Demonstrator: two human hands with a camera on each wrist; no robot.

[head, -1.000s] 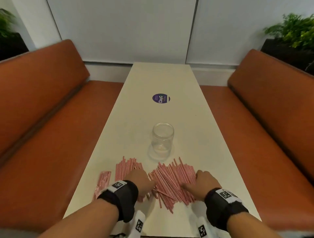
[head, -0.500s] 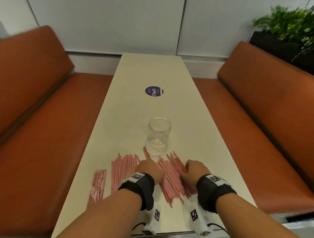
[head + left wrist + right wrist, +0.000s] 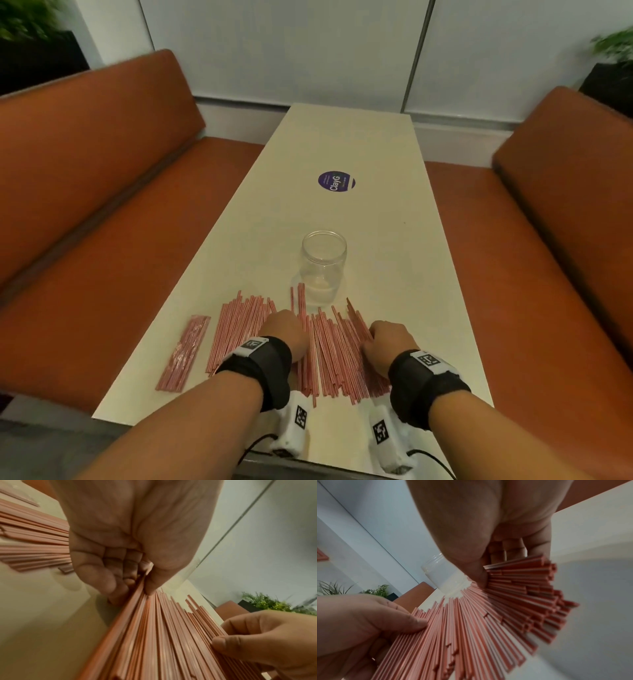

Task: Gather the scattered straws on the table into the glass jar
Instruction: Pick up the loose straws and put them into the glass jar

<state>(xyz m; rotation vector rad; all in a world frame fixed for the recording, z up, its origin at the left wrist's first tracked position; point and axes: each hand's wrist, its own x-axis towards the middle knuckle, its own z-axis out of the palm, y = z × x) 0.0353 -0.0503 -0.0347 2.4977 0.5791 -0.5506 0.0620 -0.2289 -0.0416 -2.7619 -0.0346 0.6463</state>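
Red-and-white striped straws lie in a fanned pile on the cream table, just in front of the empty clear glass jar. My left hand grips the pile's left edge; in the left wrist view its thumb and curled fingers pinch the straws. My right hand grips the right edge, its fingers curled under and its thumb on top of the straws. The jar stands upright just beyond.
A second batch of straws lies left of my left hand, and a flat wrapped packet of straws sits further left near the table edge. A purple round sticker is beyond the jar. Orange benches flank the table.
Both hands have drawn closer together, squeezing the middle pile narrower. Two straws now poke forward beside the jar. The head view has shifted.
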